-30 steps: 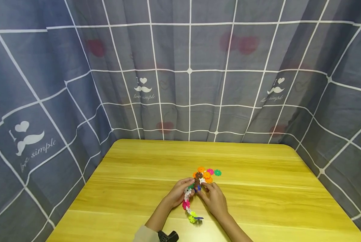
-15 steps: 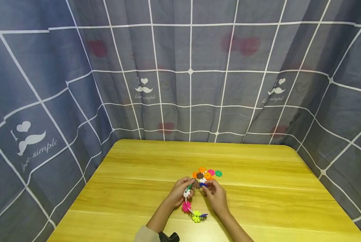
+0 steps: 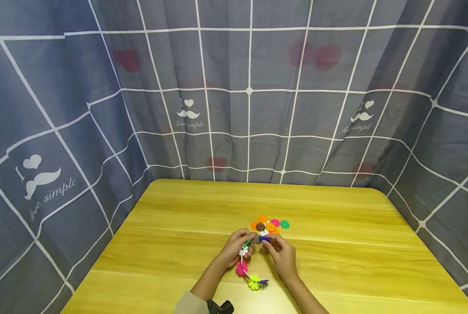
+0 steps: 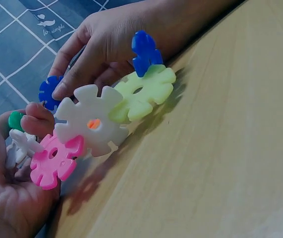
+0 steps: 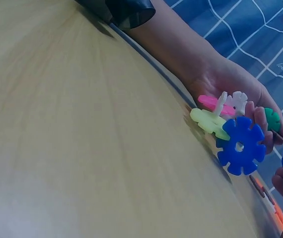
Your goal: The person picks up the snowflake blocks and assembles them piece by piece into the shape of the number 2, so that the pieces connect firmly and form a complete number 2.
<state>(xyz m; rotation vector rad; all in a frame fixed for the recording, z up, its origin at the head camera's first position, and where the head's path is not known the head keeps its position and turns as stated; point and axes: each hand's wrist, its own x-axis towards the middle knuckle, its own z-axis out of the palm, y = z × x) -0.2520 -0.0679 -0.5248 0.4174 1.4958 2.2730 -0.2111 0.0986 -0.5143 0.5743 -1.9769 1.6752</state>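
My left hand point(image 3: 232, 249) grips a chain of interlocking plastic snowflake discs near its upper end. A brown disc point(image 3: 255, 239) is at that end, followed by a green disc point(image 5: 272, 119) by the fingers. Below hang a white disc point(image 3: 243, 250), a pink disc point(image 4: 57, 161), another white disc point(image 4: 89, 119), a yellow-green disc point(image 3: 254, 282) and an end blue disc point(image 5: 241, 146). Between thumb and fingers, my right hand point(image 3: 284, 257) pinches a separate blue disc point(image 4: 49, 92) against the brown disc's right edge. Whether their slots are joined is hidden.
Just beyond the hands lies a loose pile with orange discs point(image 3: 271, 226), a dark brown disc point(image 3: 260, 226), a pink disc point(image 3: 275, 223) and a green disc point(image 3: 284, 224). The wooden table point(image 3: 171, 235) meets a checked curtain point(image 3: 226, 109) behind.
My right hand has raised the blue disc from below the brown disc to its right edge. The chain's lower end has swung slightly right. Over the last half second both hands barely move.
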